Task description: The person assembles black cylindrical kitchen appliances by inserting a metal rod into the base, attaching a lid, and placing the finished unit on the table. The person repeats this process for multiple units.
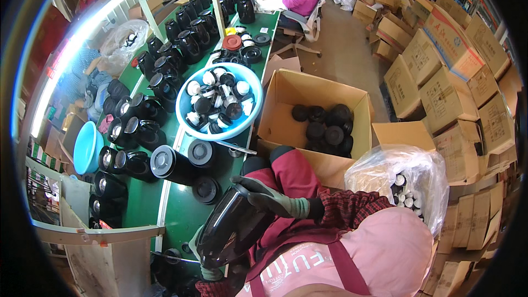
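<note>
White tube light [82, 34] glares at left; edges bend, perhaps blurred.

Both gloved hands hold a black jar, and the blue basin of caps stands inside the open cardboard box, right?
Not quite: in the head view, the blue basin of caps stands on the green table, beside the open cardboard box, not inside it. The left hand and right hand do hold the black jar.

Pink shirt [390, 242]; maroon straps [348, 268]; red-black checked sleeves [349, 208]; grey-green gloves [275, 200]
</note>
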A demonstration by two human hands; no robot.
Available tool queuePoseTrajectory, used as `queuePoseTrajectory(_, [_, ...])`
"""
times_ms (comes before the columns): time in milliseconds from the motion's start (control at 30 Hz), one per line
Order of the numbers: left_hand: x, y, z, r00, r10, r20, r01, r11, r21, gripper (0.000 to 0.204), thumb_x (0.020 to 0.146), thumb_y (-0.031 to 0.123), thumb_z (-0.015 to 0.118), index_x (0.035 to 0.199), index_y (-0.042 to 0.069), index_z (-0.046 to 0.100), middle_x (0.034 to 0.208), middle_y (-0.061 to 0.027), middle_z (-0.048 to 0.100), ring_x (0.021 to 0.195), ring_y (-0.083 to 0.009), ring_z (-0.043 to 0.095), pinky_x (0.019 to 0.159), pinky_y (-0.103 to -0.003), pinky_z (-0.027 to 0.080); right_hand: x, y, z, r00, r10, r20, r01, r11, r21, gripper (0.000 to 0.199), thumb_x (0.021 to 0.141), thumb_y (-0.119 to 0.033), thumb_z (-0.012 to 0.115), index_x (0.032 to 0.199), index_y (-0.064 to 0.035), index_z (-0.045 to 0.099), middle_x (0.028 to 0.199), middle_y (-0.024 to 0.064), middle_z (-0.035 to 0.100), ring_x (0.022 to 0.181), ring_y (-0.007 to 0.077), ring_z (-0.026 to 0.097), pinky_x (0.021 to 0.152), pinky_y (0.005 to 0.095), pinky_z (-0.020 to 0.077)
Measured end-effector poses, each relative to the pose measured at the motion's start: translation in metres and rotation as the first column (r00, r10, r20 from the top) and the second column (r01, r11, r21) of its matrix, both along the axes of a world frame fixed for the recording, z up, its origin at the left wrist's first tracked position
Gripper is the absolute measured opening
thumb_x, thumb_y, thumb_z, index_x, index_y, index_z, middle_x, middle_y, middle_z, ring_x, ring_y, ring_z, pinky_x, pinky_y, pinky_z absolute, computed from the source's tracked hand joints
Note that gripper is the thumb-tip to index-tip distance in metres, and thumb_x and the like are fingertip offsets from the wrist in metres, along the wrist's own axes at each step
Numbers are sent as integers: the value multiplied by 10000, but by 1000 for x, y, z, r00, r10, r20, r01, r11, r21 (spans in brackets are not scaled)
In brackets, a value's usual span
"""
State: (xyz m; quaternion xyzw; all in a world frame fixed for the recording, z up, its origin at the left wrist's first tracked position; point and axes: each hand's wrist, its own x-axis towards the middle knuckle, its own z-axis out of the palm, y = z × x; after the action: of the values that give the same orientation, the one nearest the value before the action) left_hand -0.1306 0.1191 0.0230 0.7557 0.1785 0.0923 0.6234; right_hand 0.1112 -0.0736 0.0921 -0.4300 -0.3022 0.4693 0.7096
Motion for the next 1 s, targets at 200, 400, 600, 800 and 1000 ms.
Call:
queuePoseTrajectory(200, [12,-6,3,983,-184,-8,184,982,33,577,989,357,645,1461,58,501,1376,-112,619,1217,-232,629,1028,-367,518,-7,-6,21,793,-242,558,95,955,280,800,951,-453,653,1582,-57,360,1530,198,395,1445,357,353,1206,474,234])
queuePoseTrajectory(400, [16,-10,30,982,-131,137,129,991,26,533,1040,358,568,1459,36,498,1397,-132,602,1247,-253,609,1033,-380,526,6,-7,-13,883,-134,451,48,979,199,786,947,-216,708,1611,-89,306,1626,144,317,1523,296,269,1220,416,256])
queuePoseTrajectory(600, [4,0,5,980,191,50,-175,959,-221,586,1061,424,507,1502,42,460,1468,-116,553,1293,-275,572,1028,-408,527,41,-3,-24,1000,-23,-13,22,999,-42,521,1111,-188,440,1595,-50,305,1629,103,332,1501,218,326,1233,323,268])
queuePoseTrajectory(800, [42,-6,34,994,95,56,-86,986,-140,607,1043,429,527,1509,48,455,1489,-123,532,1321,-276,545,1066,-422,490,20,-20,5,963,-244,111,246,969,0,455,1080,-207,514,1485,-8,457,1414,84,497,1299,178,472,1093,299,373])
queuePoseTrajectory(1000, [41,-14,24,998,26,64,-20,995,-101,629,1025,434,547,1517,54,450,1509,-129,512,1348,-276,518,1104,-436,453,5,-23,21,696,-349,628,209,935,287,609,960,-285,659,1492,-48,483,1482,187,419,1396,334,411,1163,427,321])
